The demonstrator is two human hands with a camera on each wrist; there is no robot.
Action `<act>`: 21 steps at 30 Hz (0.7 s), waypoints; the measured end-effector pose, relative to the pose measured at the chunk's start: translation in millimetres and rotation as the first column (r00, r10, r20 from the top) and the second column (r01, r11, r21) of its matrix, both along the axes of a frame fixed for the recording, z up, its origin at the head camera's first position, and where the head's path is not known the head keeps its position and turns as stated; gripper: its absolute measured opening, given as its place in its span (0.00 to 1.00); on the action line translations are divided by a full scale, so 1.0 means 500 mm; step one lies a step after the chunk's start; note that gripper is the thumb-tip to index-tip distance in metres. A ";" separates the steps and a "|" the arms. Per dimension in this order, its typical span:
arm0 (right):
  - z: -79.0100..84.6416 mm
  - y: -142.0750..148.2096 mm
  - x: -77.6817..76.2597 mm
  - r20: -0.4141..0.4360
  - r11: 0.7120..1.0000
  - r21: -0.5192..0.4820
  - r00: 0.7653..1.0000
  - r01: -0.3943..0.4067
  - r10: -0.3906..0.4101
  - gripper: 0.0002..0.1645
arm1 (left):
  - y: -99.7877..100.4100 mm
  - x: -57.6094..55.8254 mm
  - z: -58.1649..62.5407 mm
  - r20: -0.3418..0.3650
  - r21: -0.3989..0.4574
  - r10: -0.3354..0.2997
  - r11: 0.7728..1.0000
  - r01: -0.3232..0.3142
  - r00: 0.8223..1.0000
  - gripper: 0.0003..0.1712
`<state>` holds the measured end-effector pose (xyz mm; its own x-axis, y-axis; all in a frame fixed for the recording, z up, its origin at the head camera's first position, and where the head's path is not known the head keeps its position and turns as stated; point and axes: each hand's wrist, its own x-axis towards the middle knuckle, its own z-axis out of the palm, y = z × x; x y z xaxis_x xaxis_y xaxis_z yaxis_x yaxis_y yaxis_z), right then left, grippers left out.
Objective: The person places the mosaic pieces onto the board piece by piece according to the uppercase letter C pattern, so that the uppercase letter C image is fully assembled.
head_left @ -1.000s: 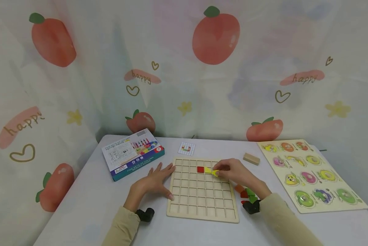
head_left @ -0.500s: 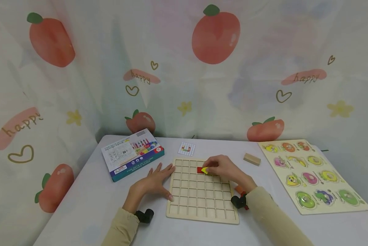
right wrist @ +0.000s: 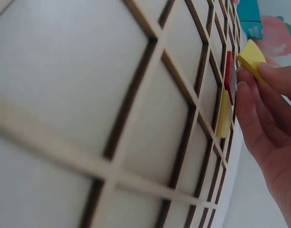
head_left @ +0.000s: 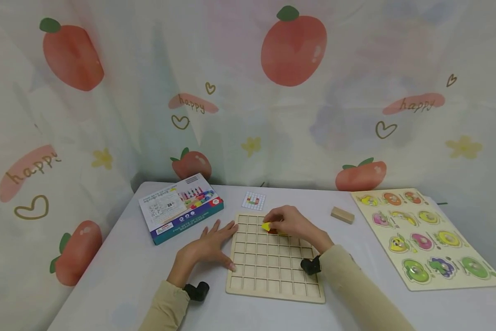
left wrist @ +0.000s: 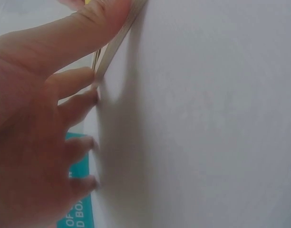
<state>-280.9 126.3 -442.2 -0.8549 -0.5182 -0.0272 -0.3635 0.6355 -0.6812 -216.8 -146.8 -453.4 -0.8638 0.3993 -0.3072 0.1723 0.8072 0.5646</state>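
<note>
My right hand (head_left: 291,221) pinches a small yellow block (right wrist: 252,56) between thumb and fingers. It is over the upper part of a wooden grid board (head_left: 254,278), left of a red square tile (right wrist: 228,73). A yellow tile (right wrist: 224,114) sits beside the red one in the grid; in the head view the hand partly hides both tiles. My left hand (head_left: 206,248) lies at the board's left edge with fingers spread. Its thumb (left wrist: 105,21) is at the board's edge, and its fingertips (left wrist: 91,142) come down by the white table.
A white and teal box (head_left: 181,209) lies at the back left. Behind the board is a small pattern card (head_left: 254,201). A wooden block (head_left: 342,215) and a fruit puzzle board (head_left: 428,239) lie to the right. A printed curtain (head_left: 239,92) hangs behind the table.
My right hand has moved left across the grid with the yellow block, passing over the red tile. Its arm now hides the coloured pieces right of the board. My left hand stays put.
</note>
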 end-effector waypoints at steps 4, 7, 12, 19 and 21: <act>-0.001 -0.015 -0.003 0.015 1.000 0.007 1.000 -0.022 0.022 0.11 | -0.002 -0.001 -0.001 0.003 0.000 -0.002 1.000 0.002 1.000 0.64; -0.003 -0.022 -0.004 0.010 0.999 0.025 1.000 -0.029 0.029 0.11 | -0.002 -0.001 -0.001 0.004 0.002 -0.002 1.000 0.002 1.000 0.64; -0.004 -0.028 -0.004 -0.004 0.998 0.049 0.999 -0.036 0.036 0.12 | -0.002 -0.001 -0.003 0.003 0.004 0.002 1.000 -0.002 1.000 0.64; -0.006 -0.028 -0.003 -0.011 0.998 0.061 0.999 -0.030 0.031 0.12 | -0.002 -0.002 -0.005 0.007 0.007 -0.002 1.000 0.002 1.000 0.64; -0.006 -0.028 -0.002 -0.020 0.997 0.068 0.999 -0.032 0.034 0.12 | -0.002 -0.001 -0.005 0.008 0.011 -0.001 1.000 0.001 1.000 0.64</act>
<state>-282.0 112.2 -445.1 -0.8380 -0.5438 -0.0451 -0.3993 0.6675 -0.6285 -217.4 -147.8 -455.6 -0.8611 0.4033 -0.3095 0.1682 0.8005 0.5752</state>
